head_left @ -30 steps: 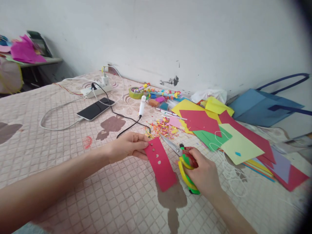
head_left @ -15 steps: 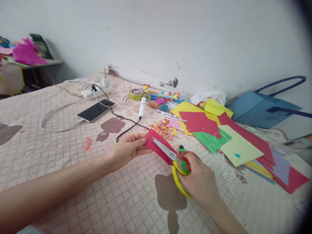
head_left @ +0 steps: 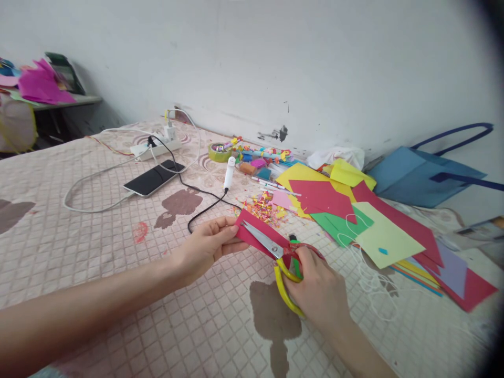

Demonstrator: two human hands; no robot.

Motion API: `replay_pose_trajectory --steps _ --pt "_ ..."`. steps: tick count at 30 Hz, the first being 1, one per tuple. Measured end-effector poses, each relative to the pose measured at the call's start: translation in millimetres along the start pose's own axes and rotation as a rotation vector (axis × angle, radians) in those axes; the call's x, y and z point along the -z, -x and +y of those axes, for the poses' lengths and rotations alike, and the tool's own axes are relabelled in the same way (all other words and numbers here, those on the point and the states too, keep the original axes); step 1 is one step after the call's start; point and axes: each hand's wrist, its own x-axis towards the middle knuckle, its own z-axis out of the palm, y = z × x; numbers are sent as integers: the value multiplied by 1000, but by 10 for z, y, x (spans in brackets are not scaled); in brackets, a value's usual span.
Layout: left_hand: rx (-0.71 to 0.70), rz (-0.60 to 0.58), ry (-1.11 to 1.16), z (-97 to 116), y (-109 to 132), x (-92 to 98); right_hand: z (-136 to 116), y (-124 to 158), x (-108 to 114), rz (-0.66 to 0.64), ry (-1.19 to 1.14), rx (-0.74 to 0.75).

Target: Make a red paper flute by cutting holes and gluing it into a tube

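My left hand [head_left: 214, 239] pinches the left end of a small red piece of paper [head_left: 260, 227] between thumb and fingers. In my right hand [head_left: 318, 283] is a pair of scissors [head_left: 289, 278] with yellow and red handles, my fingers wrapped round the loops. The silver blades lie over the red paper, their tips pointing toward my left thumb and slightly parted. Something green and black shows behind the handles, partly hidden.
Colored paper sheets [head_left: 323, 199] and white string [head_left: 370, 283] spread to the right, near a blue bag [head_left: 425, 176]. Colorful scraps [head_left: 265, 207] lie beyond my hands. A phone [head_left: 153, 178], a power strip [head_left: 157, 148], a white corded device [head_left: 229, 173] and tape [head_left: 220, 152] rest farther back.
The scissors and my right hand have shifted slightly left along the red paper, and the blade tips sit closer to my left thumb. My left hand keeps its pinch.
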Motion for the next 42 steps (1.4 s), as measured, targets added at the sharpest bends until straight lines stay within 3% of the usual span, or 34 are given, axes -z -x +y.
replay_pose_trajectory --steps 11,17,30,36,42 --pt "5 -6 -8 -13 -18 37 42 -4 -49 40 -27 25" --pt "43 -6 -35 6 -37 61 111 -22 -18 -96 -344 -161" --pt "103 15 -98 31 -52 59 235 -76 66 -312 -537 -413" --pt "127 4 -142 29 -56 75 183 -83 78 -438 -876 -553" --pt "165 -29 -220 6 -34 44 -55 -83 118 -518 -1243 -676"
